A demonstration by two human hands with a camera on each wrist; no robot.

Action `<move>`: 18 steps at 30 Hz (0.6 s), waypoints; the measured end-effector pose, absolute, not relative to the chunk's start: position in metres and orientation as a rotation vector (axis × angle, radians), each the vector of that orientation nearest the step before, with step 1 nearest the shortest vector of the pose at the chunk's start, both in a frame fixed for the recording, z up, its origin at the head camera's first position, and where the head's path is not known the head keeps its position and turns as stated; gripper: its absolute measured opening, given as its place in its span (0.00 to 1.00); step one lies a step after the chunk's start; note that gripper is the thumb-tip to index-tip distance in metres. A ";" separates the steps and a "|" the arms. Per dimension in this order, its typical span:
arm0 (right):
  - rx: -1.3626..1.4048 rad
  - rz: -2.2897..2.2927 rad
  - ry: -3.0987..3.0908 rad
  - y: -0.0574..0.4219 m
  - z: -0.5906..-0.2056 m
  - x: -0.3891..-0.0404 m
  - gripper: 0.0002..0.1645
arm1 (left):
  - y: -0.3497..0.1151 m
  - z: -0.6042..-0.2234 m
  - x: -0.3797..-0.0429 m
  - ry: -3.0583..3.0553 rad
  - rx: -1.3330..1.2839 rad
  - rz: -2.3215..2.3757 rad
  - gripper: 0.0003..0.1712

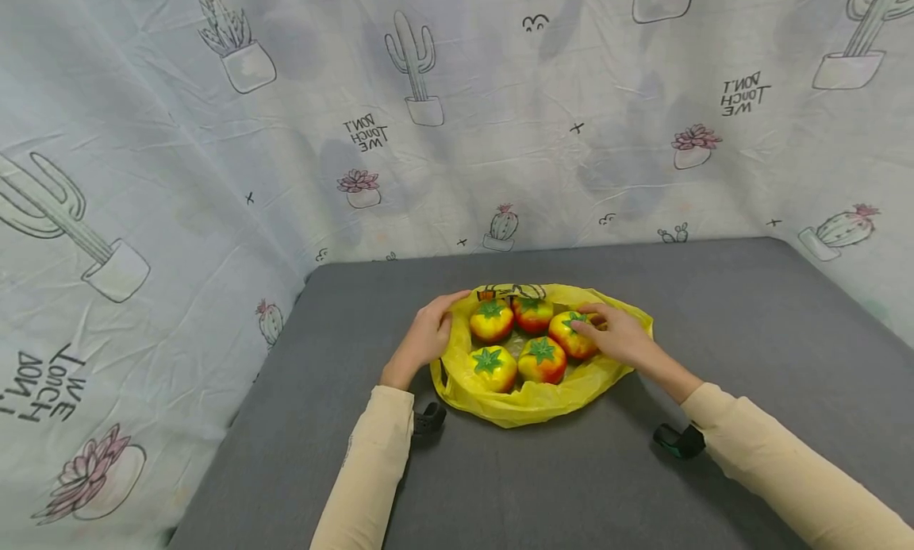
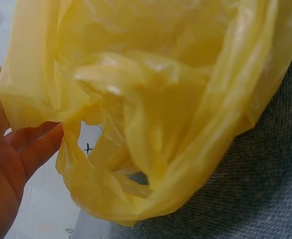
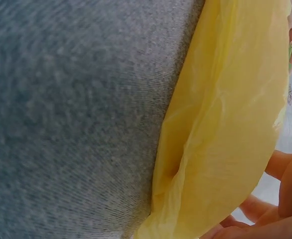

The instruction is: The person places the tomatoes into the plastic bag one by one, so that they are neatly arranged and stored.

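Note:
A yellow plastic bag (image 1: 524, 411) lies spread wide on the grey table, its rim low around several glossy yellow-red fruits with green star-shaped tops. At the bag's left rim, my left hand (image 1: 426, 332) holds the plastic; in the left wrist view its fingers (image 2: 39, 149) pass behind the yellow film. My right hand (image 1: 620, 336) reaches over the right rim and grips the rightmost fruit (image 1: 564, 337) between thumb and fingers. The bag's wall (image 3: 230, 119) hides that fruit in the right wrist view. Another fruit (image 1: 541, 361) sits close beside the gripped one.
Other fruits stand at the bag's left, including a front one (image 1: 493, 370) and a back one (image 1: 491, 321). A grey cloth-covered table (image 1: 714, 312) extends around the bag. Behind it hangs a cactus-print curtain (image 1: 464, 161). Dark straps (image 1: 678, 441) circle both wrists.

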State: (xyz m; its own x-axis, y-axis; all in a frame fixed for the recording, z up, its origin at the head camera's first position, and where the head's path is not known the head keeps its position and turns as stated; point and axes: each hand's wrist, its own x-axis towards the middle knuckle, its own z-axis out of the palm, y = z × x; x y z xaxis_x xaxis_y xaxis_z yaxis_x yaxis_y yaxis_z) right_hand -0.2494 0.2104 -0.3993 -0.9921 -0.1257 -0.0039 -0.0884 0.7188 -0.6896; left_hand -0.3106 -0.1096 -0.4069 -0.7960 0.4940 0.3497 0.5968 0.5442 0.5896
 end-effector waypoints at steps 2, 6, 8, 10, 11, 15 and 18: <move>-0.171 -1.147 2.871 0.210 -0.399 -0.250 0.38 | -0.109 -0.406 -0.310 -2.635 -0.935 -1.092 0.28; -0.165 -1.167 2.908 0.210 -0.399 -0.249 0.36 | -0.109 -0.407 -0.310 -2.638 -0.933 -1.099 0.28; -0.164 -1.173 2.929 0.211 -0.400 -0.249 0.35 | -0.109 -0.407 -0.309 -2.643 -0.928 -1.110 0.28; -0.184 -1.173 2.963 0.212 -0.401 -0.249 0.35 | -0.109 -0.408 -0.309 -2.658 -0.916 -1.126 0.28; -0.195 -1.170 2.981 0.212 -0.401 -0.249 0.34 | -0.109 -0.408 -0.309 -2.665 -0.910 -1.131 0.28; -0.258 -1.155 3.054 0.212 -0.402 -0.249 0.32 | -0.110 -0.409 -0.310 -2.677 -0.899 -1.133 0.27; -0.290 -1.146 3.088 0.212 -0.403 -0.248 0.30 | -0.111 -0.410 -0.310 -2.679 -0.901 -1.128 0.27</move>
